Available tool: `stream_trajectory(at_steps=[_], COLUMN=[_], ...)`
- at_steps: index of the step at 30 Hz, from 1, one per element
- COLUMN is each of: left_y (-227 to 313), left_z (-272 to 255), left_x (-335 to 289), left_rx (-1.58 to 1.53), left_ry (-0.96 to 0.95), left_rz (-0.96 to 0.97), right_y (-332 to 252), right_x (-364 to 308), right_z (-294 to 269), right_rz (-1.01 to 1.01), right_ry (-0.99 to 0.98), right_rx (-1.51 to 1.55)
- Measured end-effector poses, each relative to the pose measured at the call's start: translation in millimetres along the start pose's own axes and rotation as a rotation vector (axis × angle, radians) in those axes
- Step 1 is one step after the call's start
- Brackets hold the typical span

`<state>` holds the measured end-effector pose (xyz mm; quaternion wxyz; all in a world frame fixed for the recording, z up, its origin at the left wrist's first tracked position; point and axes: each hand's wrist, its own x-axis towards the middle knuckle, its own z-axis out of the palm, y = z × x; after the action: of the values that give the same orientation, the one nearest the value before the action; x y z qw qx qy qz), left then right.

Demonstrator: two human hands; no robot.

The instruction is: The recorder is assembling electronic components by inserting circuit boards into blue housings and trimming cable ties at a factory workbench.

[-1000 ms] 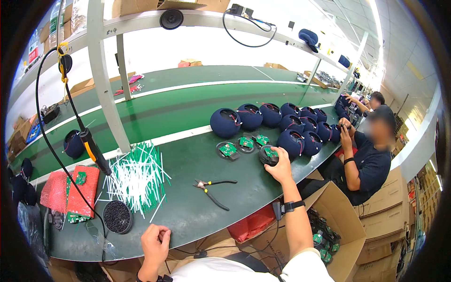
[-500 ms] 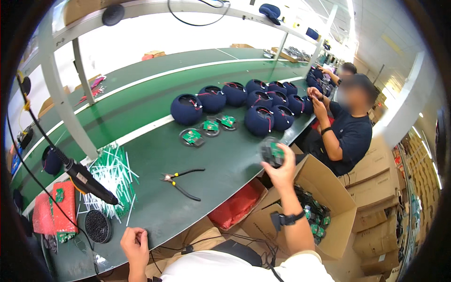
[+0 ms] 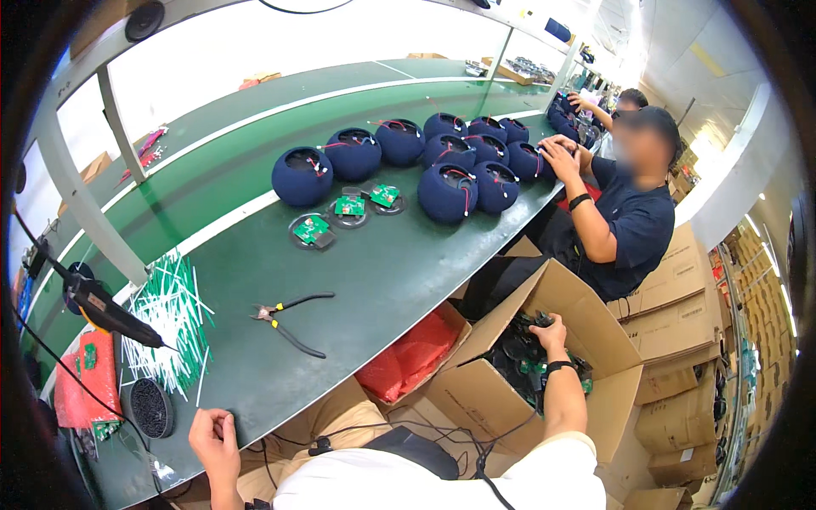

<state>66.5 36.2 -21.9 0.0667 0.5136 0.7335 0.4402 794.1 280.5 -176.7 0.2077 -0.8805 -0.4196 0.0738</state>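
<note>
My right hand (image 3: 554,335) reaches into an open cardboard box (image 3: 476,400) at my right. Its fingers are closed on a black disc (image 3: 541,320) at the top of the heap, partly covered by them. Under it lie several dark parts with green circuit boards (image 3: 586,387). My left hand (image 3: 217,440) is at the near edge of the green bench (image 3: 374,306), fingers curled, with nothing visible in them. Ahead of it are diagonal cutters (image 3: 293,321) with black handles, spread apart. Farther off lie three clear-rimmed discs with green circuit boards (image 3: 311,229).
Several navy round shells (image 3: 449,193) with red wires stand at the back. At left are white and green strips (image 3: 170,319), an electric screwdriver (image 3: 115,313), a round tub of black bits (image 3: 151,408) and red bubble wrap (image 3: 85,378). A co-worker (image 3: 633,204) sits at right.
My right hand has lowered from beside the bench edge into the box with the black disc. My left hand stays curled near the bench edge. The view has shifted slightly.
</note>
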Motion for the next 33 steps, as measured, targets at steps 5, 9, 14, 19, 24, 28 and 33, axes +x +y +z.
stream_trajectory(at_steps=[5,9,14,19,24,28,33], left_y=[1.4,5.4,5.6,5.8,8.7,6.6,2.0], left_z=[3.7,9.2,11.1,8.6,4.2,-0.3,-3.5], left_x=[1.1,4.2,5.1,4.5,7.7,6.5,1.4], left_rx=[0.062,0.119,0.138,0.164,0.172,0.165,0.092], left_ry=[0.008,-0.011,0.019,0.064,0.008,0.003,0.007], left_rz=[0.044,0.033,0.052,0.049,0.056,0.112,0.069], right_y=[25.6,23.7,10.7,-78.1,-245.8,-395.2,-495.1], right_x=[6.2,5.3,-6.6,-1.7,-70.4,-114.1,-75.3], right_z=[12.0,59.0,102.1,24.5,-69.6,-19.4,56.0], right_rz=[0.032,-0.118,-0.208,-0.189,-0.757,-1.101,-0.945], right_ry=[0.079,-0.043,-0.004,0.083,0.123,-0.265,-0.114], right_rx=[0.068,0.079,0.116,-0.097,0.637,0.580,0.171])
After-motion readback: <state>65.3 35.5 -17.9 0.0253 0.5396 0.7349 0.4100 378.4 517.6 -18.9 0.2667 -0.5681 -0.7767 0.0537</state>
